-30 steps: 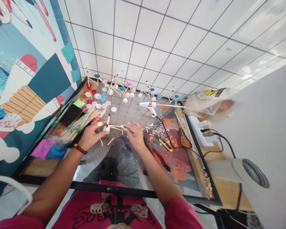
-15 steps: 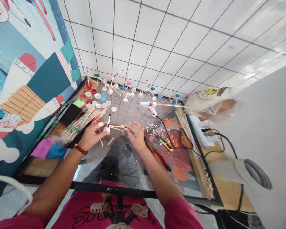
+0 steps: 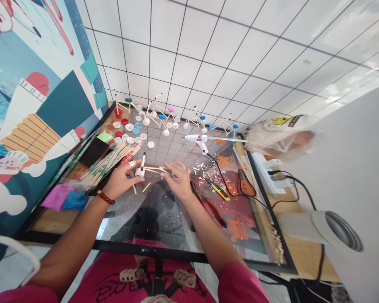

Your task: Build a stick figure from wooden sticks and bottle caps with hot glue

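Note:
My left hand (image 3: 121,181) is closed on a white bottle cap (image 3: 140,171) at one end of a small stick frame (image 3: 153,169). A pale stick with a black band stands up from that cap. At the frame's other end, the fingers of my right hand (image 3: 177,179) pinch the thin sticks. Part of the frame is hidden by the fingers. Two loose stick pieces lie on the glass just below, one of them a short stick (image 3: 147,187). Similar stick models with caps (image 3: 164,120) stand along the back edge.
A white glue gun (image 3: 197,139) lies behind my hands, its cord running right. Bundled sticks (image 3: 109,164) are at left, near loose caps (image 3: 129,126). Red-handled pliers (image 3: 213,210), a yellow cutter (image 3: 219,190) and shavings lie right. A power strip (image 3: 270,172) sits beyond.
The held frame has shifted slightly left and turned a little. My right hand's fingers have moved slightly along the sticks at its right end.

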Available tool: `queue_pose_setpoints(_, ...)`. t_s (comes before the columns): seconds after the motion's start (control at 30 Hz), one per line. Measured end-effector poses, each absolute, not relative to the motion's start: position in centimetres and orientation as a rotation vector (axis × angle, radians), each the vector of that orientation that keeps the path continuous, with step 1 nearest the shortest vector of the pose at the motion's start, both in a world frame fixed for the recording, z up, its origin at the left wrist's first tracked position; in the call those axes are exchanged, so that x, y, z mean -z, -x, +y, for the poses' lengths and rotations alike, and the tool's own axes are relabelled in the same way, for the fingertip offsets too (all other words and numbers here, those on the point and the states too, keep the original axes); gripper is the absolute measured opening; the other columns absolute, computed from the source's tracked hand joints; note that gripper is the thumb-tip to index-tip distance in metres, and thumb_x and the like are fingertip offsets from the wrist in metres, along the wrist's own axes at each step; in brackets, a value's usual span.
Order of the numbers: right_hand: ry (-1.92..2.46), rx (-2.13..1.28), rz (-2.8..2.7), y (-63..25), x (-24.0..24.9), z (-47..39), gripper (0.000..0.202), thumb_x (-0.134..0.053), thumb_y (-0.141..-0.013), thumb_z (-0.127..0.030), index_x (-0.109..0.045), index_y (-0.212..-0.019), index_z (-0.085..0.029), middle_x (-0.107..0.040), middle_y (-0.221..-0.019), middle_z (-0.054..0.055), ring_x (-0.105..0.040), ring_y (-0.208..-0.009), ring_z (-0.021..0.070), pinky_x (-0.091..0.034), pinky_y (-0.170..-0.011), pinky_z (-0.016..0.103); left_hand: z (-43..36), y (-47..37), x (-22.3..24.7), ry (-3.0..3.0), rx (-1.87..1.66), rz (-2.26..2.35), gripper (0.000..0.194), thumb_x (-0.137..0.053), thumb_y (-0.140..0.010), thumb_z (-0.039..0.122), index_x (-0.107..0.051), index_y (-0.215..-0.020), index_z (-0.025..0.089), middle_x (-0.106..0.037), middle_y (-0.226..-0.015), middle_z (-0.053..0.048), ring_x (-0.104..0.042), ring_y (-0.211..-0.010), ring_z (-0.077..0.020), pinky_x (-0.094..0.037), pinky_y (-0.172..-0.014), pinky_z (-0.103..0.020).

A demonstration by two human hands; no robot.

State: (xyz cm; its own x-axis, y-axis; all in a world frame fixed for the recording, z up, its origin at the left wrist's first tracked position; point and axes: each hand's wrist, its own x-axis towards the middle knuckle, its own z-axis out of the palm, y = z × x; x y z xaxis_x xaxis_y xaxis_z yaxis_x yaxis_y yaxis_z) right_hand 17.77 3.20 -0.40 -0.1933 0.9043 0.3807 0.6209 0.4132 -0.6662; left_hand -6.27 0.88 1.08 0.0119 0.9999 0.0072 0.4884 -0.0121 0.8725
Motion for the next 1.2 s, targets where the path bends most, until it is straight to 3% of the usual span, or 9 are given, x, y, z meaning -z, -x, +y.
queue_pose_setpoints(0.13,1.285,-0.491,-1.909,-18.4,-0.2,3.1,0.042,-0.074,-0.081,-0.038,-0.069,-0.121,-0.029,-0.073,-0.115,0.005,-0.056,-0.12,0.0277,-0.032,-0.106,0.047,0.9,6.2,-1.3,-1.604,-0.93,1.544,0.067,-0.079,-0.07,0.036,-0.063,-0.131,0.016,-0.052,-0.055,0.008,-0.05,-0.053,-0.011,-0.049,-0.065,-0.026)
queue_pose_setpoints(0.27,1.178,-0.545,-1.843,-20.3,-1.4,3.5,0.044,-0.065,-0.085,-0.034,-0.064,-0.128,-0.027,-0.068,-0.125,0.007,-0.056,-0.121,0.0261,-0.037,-0.107,0.045,0.8,6.1,-1.6,-1.605,-0.938,1.531,0.067,-0.078,-0.069,0.035,-0.062,-0.132,0.017,-0.053,-0.057,0.008,-0.049,-0.052,-0.0105,-0.047,-0.061,-0.024)
queue_pose_setpoints(0.4,1.128,-0.594,-1.873,-21.7,-2.2,3.9,0.039,-0.065,-0.085,-0.032,-0.067,-0.123,-0.026,-0.069,-0.123,0.007,-0.058,-0.118,0.0253,-0.04,-0.105,0.044,0.7,6.0,-1.7,-1.601,-0.94,1.513,0.067,-0.077,-0.07,0.035,-0.062,-0.132,0.015,-0.054,-0.059,0.007,-0.048,-0.052,-0.01,-0.046,-0.058,-0.024)
queue_pose_setpoints(0.53,1.222,-0.553,-2.026,-21.0,-1.6,3.7,0.04,-0.073,-0.08,-0.03,-0.069,-0.12,-0.027,-0.072,-0.12,0.006,-0.057,-0.117,0.0279,-0.035,-0.103,0.048,0.8,6.0,-1.6,-1.618,-0.927,1.509,0.065,-0.074,-0.073,0.036,-0.061,-0.133,0.014,-0.051,-0.058,0.007,-0.046,-0.053,-0.0102,-0.045,-0.059,-0.024)
queue_pose_setpoints(0.9,1.31,-0.536,-2.014,-19.5,0.0,3.9,0.02,-0.072,-0.086,-0.028,-0.074,-0.106,-0.031,-0.077,-0.109,0.002,-0.059,-0.115,0.0265,-0.031,-0.099,0.047,1.4,5.7,-1.0,-1.557,-0.948,1.477,0.06,-0.073,-0.075,0.038,-0.063,-0.129,0.013,-0.055,-0.059,0.005,-0.054,-0.055,-0.0127,-0.047,-0.059,-0.025)
queue_pose_setpoints(1.07,1.246,-0.251,-2.032,-19.3,-0.7,3.1,0.031,-0.071,-0.087,-0.035,-0.07,-0.118,-0.03,-0.071,-0.12,0.005,-0.058,-0.113,0.0243,-0.033,-0.096,0.041,1.5,5.6,-1.0,-1.559,-0.937,1.474,0.059,-0.072,-0.076,0.037,-0.063,-0.129,0.013,-0.055,-0.059,0.005,-0.054,-0.055,-0.0123,-0.048,-0.059,-0.025)
queue_pose_setpoints(1.2,1.153,0.094,-2.171,-18.1,-1.5,2.0,0.025,-0.066,-0.091,-0.034,-0.07,-0.116,-0.038,-0.064,-0.129,0.004,-0.05,-0.119,0.0266,-0.029,-0.097,0.043,1.6,5.8,-0.6,-1.576,-0.944,1.456,0.062,-0.073,-0.076,0.039,-0.062,-0.131,0.012,-0.055,-0.06,0.005,-0.053,-0.056,-0.0122,-0.047,-0.059,-0.025)
